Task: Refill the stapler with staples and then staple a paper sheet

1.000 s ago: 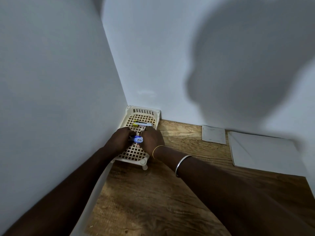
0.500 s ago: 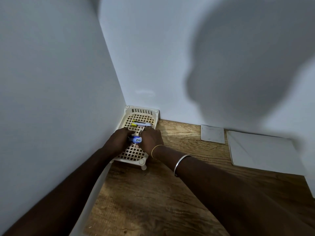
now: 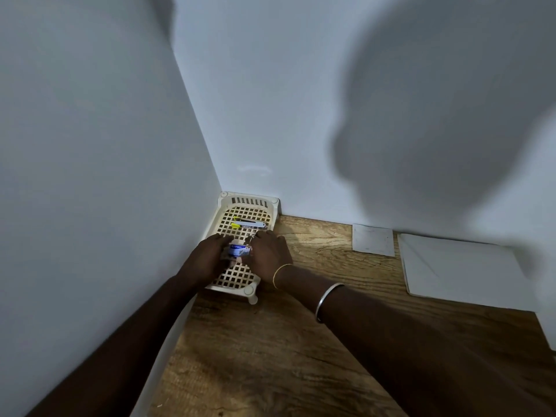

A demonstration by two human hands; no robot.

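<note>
A cream lattice tray (image 3: 240, 281) stands in the corner of a wooden table. In its far half lies a stapler (image 3: 249, 225) with yellow parts and a silver metal bar, seemingly swung open. Over the tray's middle, my left hand (image 3: 210, 257) and my right hand (image 3: 267, 254) both hold a small blue and white staple box (image 3: 239, 250) between their fingertips. My right fingertips sit at the box's right end. Staples themselves are too small to make out. White paper sheets (image 3: 460, 270) lie at the far right of the table.
Walls close in on the left and behind the tray. A small white card (image 3: 373, 239) lies against the back wall, left of the paper sheets. Bare wooden table (image 3: 270, 356) stretches in front of the tray.
Both hands stay on the staple box over the tray. They have hardly shifted; the fingers work slightly at the box.
</note>
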